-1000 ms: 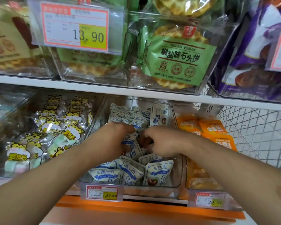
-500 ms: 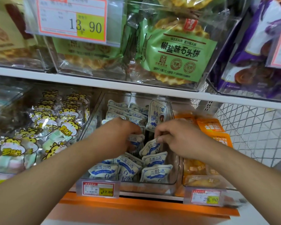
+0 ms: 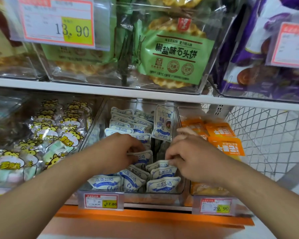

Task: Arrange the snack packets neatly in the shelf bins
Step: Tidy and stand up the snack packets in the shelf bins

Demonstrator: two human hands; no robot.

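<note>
Both hands are reaching into the clear plastic bin (image 3: 97, 121) on the lower shelf. Left hand (image 3: 117, 152) is pinching a glossy white-and-blue packet (image 3: 142, 156); right hand (image 3: 190, 157) is pinching another packet (image 3: 158, 165) at its top edge. One packet (image 3: 163, 123) is leaning upright against the right wall. Orange packets (image 3: 227, 145) are crowding the neighbouring bin, hamster-print bags (image 3: 41, 135) the left.

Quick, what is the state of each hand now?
Left hand: pinching a blue-white packet.
Right hand: pinching another blue-white packet's top edge.
</note>
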